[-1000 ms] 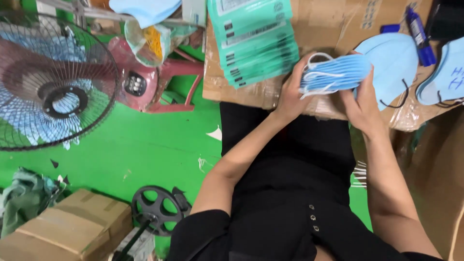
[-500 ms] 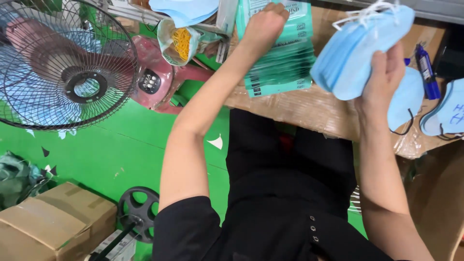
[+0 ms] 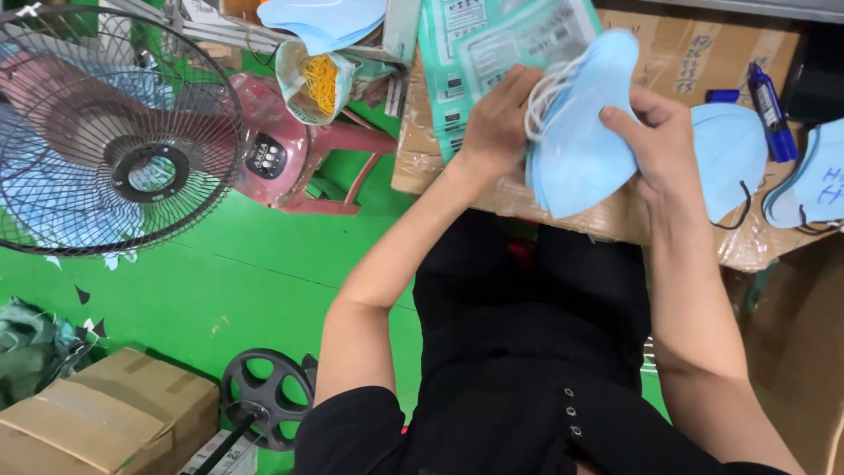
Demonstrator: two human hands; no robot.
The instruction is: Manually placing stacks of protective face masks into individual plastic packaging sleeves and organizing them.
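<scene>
As both hands grip, masks [image 3: 580, 141] look pale-blue, stacked.

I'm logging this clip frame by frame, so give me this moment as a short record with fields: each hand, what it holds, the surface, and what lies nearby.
left hand: grips a clear printed pouch by its lower edge
right hand: holds a stack of blue masks, white ear loops at the top
surface: cardboard-covered table
on table: teal pouch stack, loose blue masks, blue marker
floor: green, with a fan and a cardboard box
</scene>
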